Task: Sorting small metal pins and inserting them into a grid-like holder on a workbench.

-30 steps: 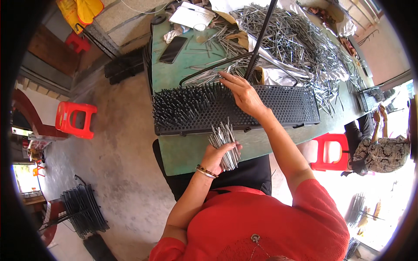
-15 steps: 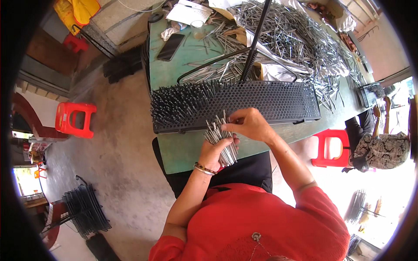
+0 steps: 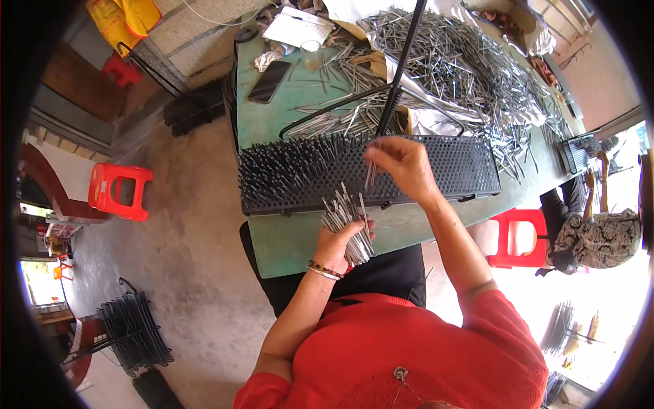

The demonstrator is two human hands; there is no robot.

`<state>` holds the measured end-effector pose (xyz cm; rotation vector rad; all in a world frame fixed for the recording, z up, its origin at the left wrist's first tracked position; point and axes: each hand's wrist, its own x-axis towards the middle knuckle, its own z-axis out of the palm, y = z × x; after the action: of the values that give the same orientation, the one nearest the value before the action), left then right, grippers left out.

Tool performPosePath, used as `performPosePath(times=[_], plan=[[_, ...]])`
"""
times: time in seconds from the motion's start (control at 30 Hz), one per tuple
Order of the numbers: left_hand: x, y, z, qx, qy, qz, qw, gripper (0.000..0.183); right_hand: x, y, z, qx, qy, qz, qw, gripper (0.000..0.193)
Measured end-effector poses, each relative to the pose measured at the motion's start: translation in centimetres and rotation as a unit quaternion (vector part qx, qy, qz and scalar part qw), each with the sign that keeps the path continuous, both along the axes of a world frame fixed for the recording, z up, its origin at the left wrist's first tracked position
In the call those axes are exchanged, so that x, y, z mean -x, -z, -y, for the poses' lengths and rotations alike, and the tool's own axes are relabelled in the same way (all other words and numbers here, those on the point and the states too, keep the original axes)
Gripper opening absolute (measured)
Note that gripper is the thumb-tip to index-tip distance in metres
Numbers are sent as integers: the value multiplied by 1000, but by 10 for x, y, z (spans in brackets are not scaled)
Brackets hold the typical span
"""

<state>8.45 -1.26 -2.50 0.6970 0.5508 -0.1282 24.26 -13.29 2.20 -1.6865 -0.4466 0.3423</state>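
A bundle of thin silver metal rods [image 3: 346,221] is wrapped in my left hand [image 3: 335,247], just off the near edge of the black perforated rack [image 3: 436,160]. Over the middle of that rack, my right hand [image 3: 403,167] pinches a few metal rods [image 3: 370,170], which point downward. I cannot tell whether their lower ends touch the holes. Dark rods [image 3: 293,167] stand upright and close together across the rack's left part, while bare holes show on its right. A black hooked frame [image 3: 392,102] rises from the rack's far side.
A large heap of loose metal rods [image 3: 463,61] covers the back of the green table [image 3: 272,249]. A phone [image 3: 270,82] and notebook [image 3: 298,27] lie back left. Red stools [image 3: 121,191] stand on the floor. At right, another person [image 3: 603,235] works at a smaller rack [image 3: 582,146].
My right hand has moved up and away from the bundle to over the rack, carrying a few rods. My left hand has stayed nearly in place with its bundle.
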Motion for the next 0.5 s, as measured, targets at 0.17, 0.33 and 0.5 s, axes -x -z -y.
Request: performPosePath(times=[0.17, 0.33, 0.5], plan=[[1, -1, 0, 6, 37, 10, 999, 25, -22, 7, -25, -62, 107, 93, 988, 24], [1, -2, 2, 25, 23, 7, 999, 26, -25, 26, -35, -27, 95, 176, 979, 23], [3, -2, 0, 28, 26, 8, 999, 26, -21, 16, -35, -29, 87, 222, 971, 21]])
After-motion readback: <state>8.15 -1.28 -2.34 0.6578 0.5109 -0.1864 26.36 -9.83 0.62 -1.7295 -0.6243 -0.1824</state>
